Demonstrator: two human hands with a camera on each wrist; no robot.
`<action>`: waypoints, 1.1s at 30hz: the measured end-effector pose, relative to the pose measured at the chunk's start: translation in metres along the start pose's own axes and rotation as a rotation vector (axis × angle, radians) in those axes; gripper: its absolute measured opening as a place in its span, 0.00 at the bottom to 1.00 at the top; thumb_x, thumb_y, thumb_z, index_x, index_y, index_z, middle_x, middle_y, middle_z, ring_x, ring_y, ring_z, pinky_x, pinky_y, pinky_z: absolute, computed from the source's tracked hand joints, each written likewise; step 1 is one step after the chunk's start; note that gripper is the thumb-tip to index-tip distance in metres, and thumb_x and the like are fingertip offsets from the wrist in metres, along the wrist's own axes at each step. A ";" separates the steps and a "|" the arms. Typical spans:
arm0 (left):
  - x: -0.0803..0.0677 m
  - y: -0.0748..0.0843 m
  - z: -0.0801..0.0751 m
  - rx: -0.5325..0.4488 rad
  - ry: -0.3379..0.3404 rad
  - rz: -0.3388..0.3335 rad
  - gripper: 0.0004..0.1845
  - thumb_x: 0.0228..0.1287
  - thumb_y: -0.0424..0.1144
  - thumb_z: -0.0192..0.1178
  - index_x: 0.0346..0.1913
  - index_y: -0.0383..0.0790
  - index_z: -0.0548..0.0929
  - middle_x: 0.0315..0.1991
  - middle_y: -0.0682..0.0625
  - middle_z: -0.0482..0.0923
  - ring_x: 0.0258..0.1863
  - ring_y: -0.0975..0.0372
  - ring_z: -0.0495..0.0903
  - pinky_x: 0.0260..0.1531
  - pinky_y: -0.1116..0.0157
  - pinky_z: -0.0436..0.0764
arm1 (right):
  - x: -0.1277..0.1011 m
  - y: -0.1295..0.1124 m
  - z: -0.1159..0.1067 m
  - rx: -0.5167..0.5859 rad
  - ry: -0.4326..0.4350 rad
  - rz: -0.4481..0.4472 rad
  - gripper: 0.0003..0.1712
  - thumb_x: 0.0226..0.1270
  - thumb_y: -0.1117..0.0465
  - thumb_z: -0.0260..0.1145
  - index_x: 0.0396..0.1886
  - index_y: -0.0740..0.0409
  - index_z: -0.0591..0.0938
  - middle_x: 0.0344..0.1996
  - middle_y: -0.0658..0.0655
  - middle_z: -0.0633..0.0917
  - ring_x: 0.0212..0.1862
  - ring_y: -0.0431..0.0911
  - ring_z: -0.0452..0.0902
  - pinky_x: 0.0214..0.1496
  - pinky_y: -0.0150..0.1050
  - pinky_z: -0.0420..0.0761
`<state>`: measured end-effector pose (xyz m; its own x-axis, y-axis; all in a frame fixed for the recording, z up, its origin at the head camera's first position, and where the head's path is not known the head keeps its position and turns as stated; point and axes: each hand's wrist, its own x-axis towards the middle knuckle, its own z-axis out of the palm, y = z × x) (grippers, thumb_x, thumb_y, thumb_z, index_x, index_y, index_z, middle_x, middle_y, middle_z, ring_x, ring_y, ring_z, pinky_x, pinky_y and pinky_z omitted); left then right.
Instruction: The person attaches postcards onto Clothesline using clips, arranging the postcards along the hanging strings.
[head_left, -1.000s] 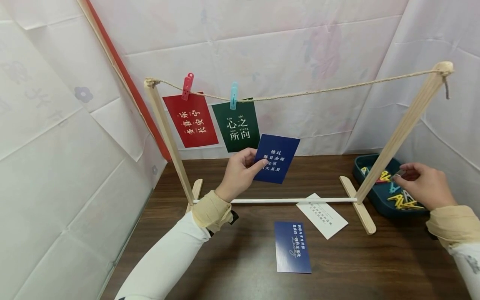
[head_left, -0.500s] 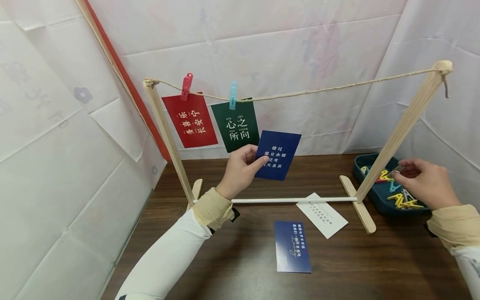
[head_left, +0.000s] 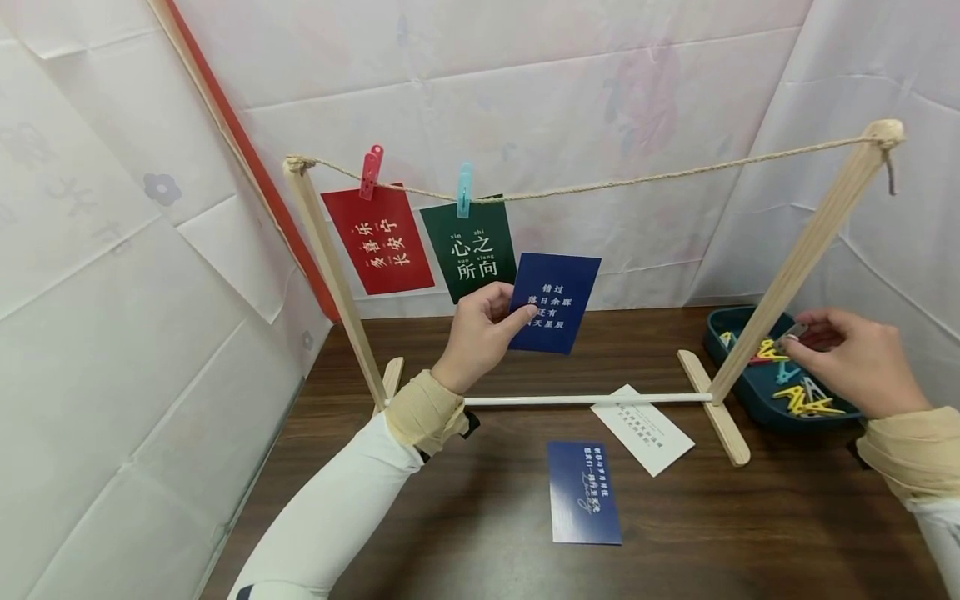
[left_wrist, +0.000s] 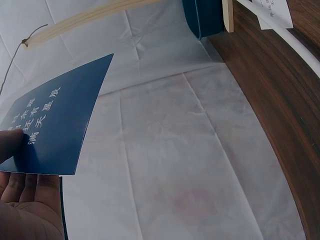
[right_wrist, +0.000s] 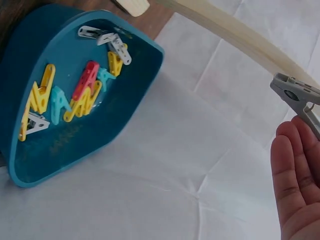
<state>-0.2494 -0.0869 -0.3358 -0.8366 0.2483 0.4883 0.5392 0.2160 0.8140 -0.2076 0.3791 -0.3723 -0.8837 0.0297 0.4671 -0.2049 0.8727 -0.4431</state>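
My left hand (head_left: 483,333) pinches a dark blue card (head_left: 558,302) with white writing by its left edge, thumb in front. The card is upright, below the twine (head_left: 637,181) and just right of a hanging green card (head_left: 472,246). In the left wrist view the thumb lies across the blue card (left_wrist: 55,120). Over at the right, my right hand (head_left: 858,362) pinches a grey clothespin (head_left: 792,335) above the teal bin (head_left: 761,400). The right wrist view shows the grey clothespin (right_wrist: 297,97) at the fingertips, clear of the bin.
A red clip (head_left: 371,172) holds a red card (head_left: 380,242), and a light blue clip (head_left: 465,190) holds the green one. The wooden posts (head_left: 806,267) carry the twine; a white rod (head_left: 570,401) joins their feet. A white card (head_left: 643,432) and another blue card (head_left: 583,493) lie on the table.
My left hand has raised the blue card slightly. My right hand has lifted a little with the grey clothespin, which shows more clearly now. The hanging cards have stayed in place.
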 end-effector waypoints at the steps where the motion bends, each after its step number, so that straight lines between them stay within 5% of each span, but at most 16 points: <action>1: 0.000 0.000 0.000 -0.003 0.001 0.001 0.09 0.75 0.31 0.69 0.52 0.30 0.87 0.46 0.37 0.93 0.42 0.51 0.93 0.47 0.58 0.92 | 0.000 -0.001 0.000 -0.001 0.007 -0.007 0.19 0.63 0.70 0.78 0.49 0.77 0.83 0.37 0.80 0.88 0.31 0.10 0.61 0.28 0.13 0.65; 10: 0.004 0.002 0.002 -0.036 0.020 0.024 0.08 0.74 0.30 0.69 0.50 0.28 0.87 0.45 0.35 0.93 0.39 0.55 0.92 0.40 0.70 0.86 | 0.000 -0.011 -0.004 0.002 0.062 -0.058 0.17 0.59 0.72 0.78 0.47 0.74 0.84 0.35 0.78 0.88 0.33 0.08 0.60 0.30 0.13 0.64; 21: 0.008 0.003 0.004 -0.063 0.046 0.044 0.08 0.73 0.29 0.69 0.50 0.28 0.87 0.44 0.34 0.92 0.35 0.67 0.87 0.36 0.71 0.83 | 0.005 -0.027 -0.010 0.000 0.101 -0.151 0.18 0.54 0.73 0.80 0.45 0.72 0.86 0.33 0.76 0.89 0.35 0.05 0.59 0.31 0.13 0.65; 33: 0.013 0.007 0.004 -0.074 0.071 0.052 0.08 0.74 0.29 0.68 0.50 0.27 0.87 0.43 0.34 0.92 0.32 0.68 0.84 0.34 0.71 0.81 | 0.011 -0.051 -0.016 -0.002 0.096 -0.211 0.19 0.52 0.73 0.82 0.45 0.71 0.87 0.33 0.74 0.91 0.38 0.06 0.60 0.35 0.11 0.65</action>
<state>-0.2560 -0.0779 -0.3246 -0.8140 0.1897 0.5491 0.5754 0.1339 0.8068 -0.2003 0.3423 -0.3322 -0.7772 -0.1073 0.6200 -0.3796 0.8657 -0.3261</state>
